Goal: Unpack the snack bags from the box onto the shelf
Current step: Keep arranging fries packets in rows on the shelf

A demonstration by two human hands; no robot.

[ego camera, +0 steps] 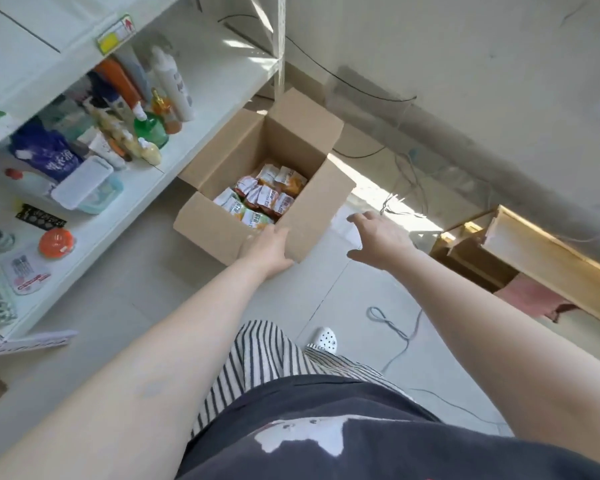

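An open cardboard box (222, 168) stands on the grey floor beside a white shelf unit (201, 109). Several small orange, white and green snack bags (262, 195) lie in its bottom. My left hand (269, 249) grips the box's near rim, fingers curled over the edge. My right hand (378, 237) hovers just right of the box with fingers spread, holding nothing and not touching the cardboard.
The lower shelf holds bottles (167, 88), a blue pouch (45, 150), a plastic container (85, 185) and an orange lid (56, 242). A wooden drawer (548, 265) lies on the floor at right, with cables (395, 327) nearby. My foot (324, 339) is below the box.
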